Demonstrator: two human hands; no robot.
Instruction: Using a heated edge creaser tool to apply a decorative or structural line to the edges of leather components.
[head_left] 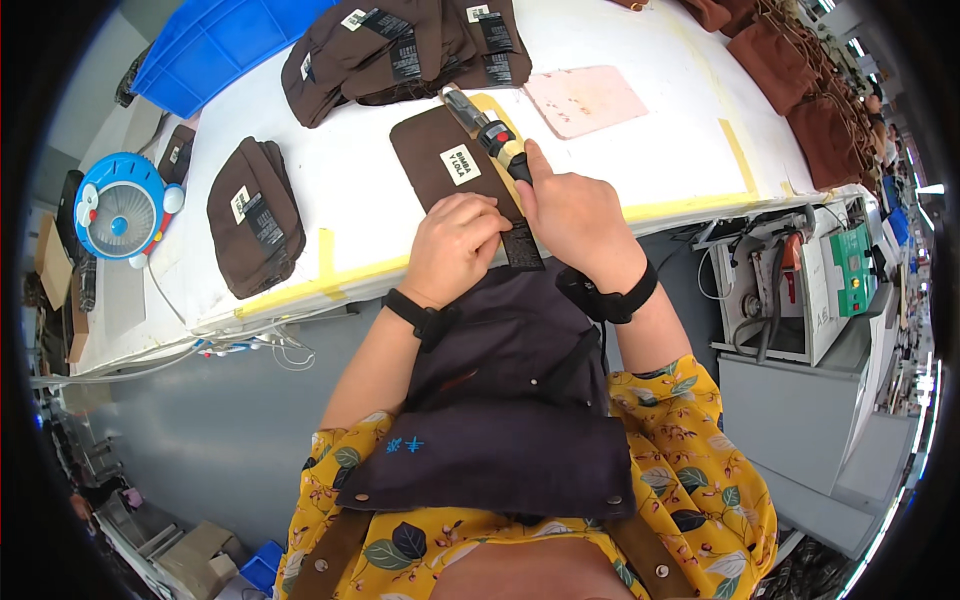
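Note:
A dark brown fabric piece (425,140) with a white label patch (460,165) lies flat on the table's near side. My left hand (458,240) is closed at its near edge, fingers curled and pinching there. Beside those fingers a long black printed care label (522,247) hangs over the table edge. My right hand (582,220) is wrapped round a hand tool (497,138) with a black grip, a red button and a metal front end. The tool slants away from me over the piece's right side. Its exact kind I cannot make out.
Brown fabric pieces with labels lie in a stack (250,215) at left and a heap (400,50) at the back. A pink board (585,100) is right of the tool. A blue fan (120,212), blue crate (215,50) and reddish-brown bags (825,140) stand farther out.

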